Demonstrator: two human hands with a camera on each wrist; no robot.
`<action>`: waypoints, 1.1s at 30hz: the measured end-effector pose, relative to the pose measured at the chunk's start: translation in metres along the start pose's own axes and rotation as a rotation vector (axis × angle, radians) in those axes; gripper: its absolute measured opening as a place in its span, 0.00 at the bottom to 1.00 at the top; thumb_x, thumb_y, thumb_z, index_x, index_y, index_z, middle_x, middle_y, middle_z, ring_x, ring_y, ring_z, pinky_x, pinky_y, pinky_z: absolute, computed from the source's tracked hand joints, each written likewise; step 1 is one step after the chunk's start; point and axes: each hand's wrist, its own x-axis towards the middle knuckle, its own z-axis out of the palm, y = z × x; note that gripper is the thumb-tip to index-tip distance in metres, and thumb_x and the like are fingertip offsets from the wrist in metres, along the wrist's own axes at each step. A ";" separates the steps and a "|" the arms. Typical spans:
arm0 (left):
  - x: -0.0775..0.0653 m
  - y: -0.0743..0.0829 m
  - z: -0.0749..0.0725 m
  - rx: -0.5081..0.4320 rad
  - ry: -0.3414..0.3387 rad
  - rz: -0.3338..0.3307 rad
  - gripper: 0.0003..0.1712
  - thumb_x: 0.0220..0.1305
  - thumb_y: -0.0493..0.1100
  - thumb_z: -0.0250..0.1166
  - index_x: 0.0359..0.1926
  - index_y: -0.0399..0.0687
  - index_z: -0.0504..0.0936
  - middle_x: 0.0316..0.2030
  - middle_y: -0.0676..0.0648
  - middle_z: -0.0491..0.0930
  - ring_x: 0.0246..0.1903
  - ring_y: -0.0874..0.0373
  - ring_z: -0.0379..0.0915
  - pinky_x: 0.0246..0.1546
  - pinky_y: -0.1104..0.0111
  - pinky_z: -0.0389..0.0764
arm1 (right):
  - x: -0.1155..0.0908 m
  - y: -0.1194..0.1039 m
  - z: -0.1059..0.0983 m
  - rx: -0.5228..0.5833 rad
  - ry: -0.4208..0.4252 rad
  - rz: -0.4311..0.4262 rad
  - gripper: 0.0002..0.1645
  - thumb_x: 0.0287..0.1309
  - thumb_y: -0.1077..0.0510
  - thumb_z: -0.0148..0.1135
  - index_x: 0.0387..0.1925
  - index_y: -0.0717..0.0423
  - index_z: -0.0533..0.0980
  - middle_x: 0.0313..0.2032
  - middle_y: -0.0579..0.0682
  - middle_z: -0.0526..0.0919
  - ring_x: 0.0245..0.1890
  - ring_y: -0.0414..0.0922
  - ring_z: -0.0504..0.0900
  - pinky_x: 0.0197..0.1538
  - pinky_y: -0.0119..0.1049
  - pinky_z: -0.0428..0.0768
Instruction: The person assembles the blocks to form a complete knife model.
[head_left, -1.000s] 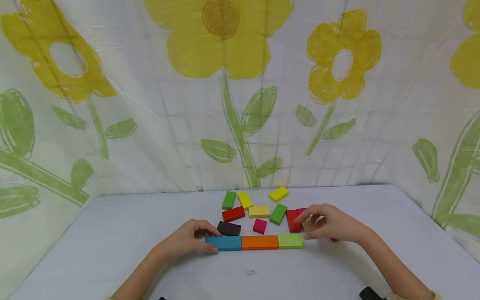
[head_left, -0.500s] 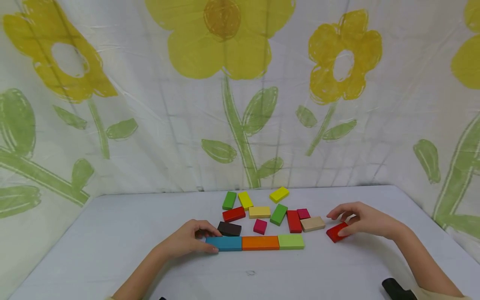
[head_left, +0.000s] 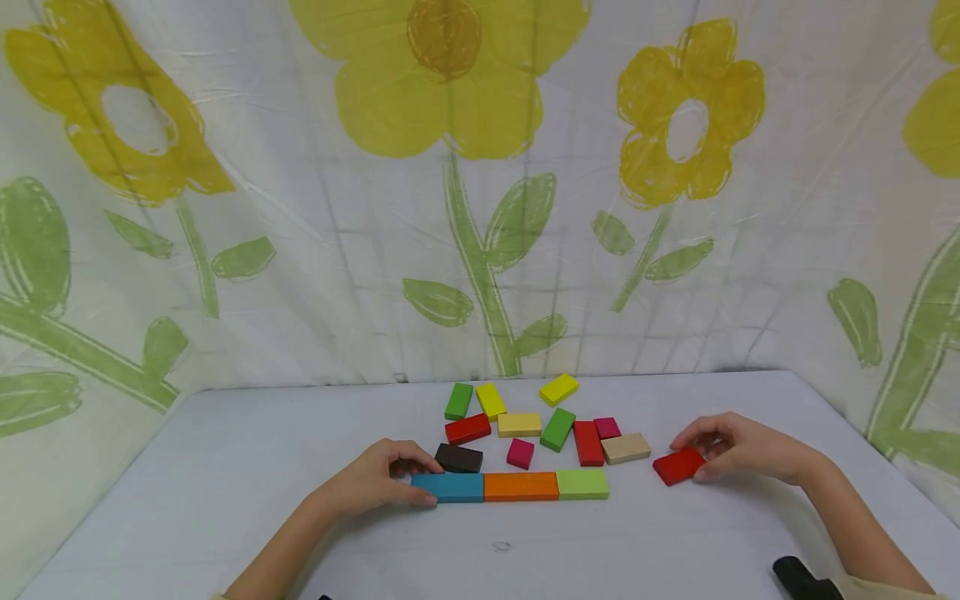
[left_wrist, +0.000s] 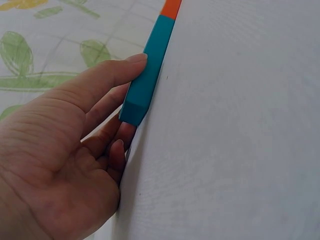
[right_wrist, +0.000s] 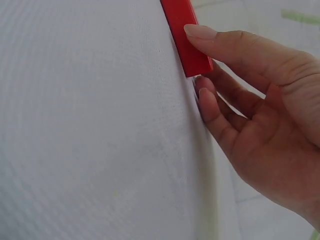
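A blue block (head_left: 453, 487), an orange block (head_left: 521, 486) and a light green block (head_left: 582, 483) lie end to end in a straight row on the white table. My left hand (head_left: 378, 477) pinches the free left end of the blue block; in the left wrist view the thumb lies along the side of that blue block (left_wrist: 146, 75). Off to the right of the row, my right hand (head_left: 750, 450) grips a red block (head_left: 677, 467) by its right end. The right wrist view shows the thumb against the face of this red block (right_wrist: 187, 42).
Behind the row lie a dark brown block (head_left: 459, 457), a small pink block (head_left: 520, 453), a tan block (head_left: 626, 448), another red block (head_left: 588, 442) and several yellow and green blocks. A flower-printed cloth (head_left: 337, 250) hangs behind the table.
My right hand has moved right from beside the light green block to the red block and now grips its right end. The left hand stays on the blue block.
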 end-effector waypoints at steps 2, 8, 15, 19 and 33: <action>0.000 0.000 0.000 0.004 -0.001 -0.001 0.16 0.63 0.41 0.77 0.51 0.42 0.89 0.45 0.46 0.85 0.45 0.52 0.73 0.44 0.74 0.75 | 0.001 -0.001 0.001 0.010 -0.007 -0.007 0.20 0.63 0.65 0.70 0.55 0.67 0.81 0.45 0.49 0.83 0.40 0.43 0.77 0.41 0.32 0.78; 0.000 0.000 0.000 0.008 0.001 -0.007 0.16 0.63 0.42 0.78 0.51 0.43 0.89 0.45 0.47 0.85 0.45 0.52 0.73 0.44 0.74 0.75 | 0.004 -0.007 0.006 0.011 -0.017 -0.025 0.19 0.62 0.65 0.72 0.53 0.68 0.81 0.41 0.48 0.83 0.37 0.42 0.78 0.40 0.31 0.78; 0.000 0.000 0.000 0.014 -0.001 0.000 0.16 0.63 0.42 0.77 0.50 0.43 0.89 0.45 0.47 0.85 0.45 0.53 0.73 0.44 0.73 0.74 | 0.008 -0.010 0.012 0.030 -0.026 -0.017 0.20 0.62 0.65 0.72 0.54 0.71 0.81 0.37 0.47 0.81 0.33 0.41 0.77 0.38 0.31 0.77; 0.000 -0.001 0.000 0.012 0.000 0.004 0.16 0.63 0.42 0.77 0.50 0.43 0.89 0.45 0.46 0.85 0.45 0.53 0.73 0.43 0.73 0.74 | 0.010 -0.013 0.015 0.023 -0.040 -0.021 0.19 0.62 0.65 0.72 0.53 0.69 0.81 0.37 0.47 0.82 0.34 0.40 0.78 0.38 0.31 0.78; 0.000 0.002 0.000 0.018 0.002 -0.008 0.16 0.63 0.42 0.77 0.50 0.43 0.89 0.44 0.47 0.84 0.45 0.52 0.73 0.43 0.73 0.74 | 0.022 -0.029 0.031 0.030 -0.078 -0.009 0.17 0.61 0.64 0.72 0.51 0.66 0.83 0.34 0.48 0.83 0.32 0.41 0.80 0.38 0.30 0.80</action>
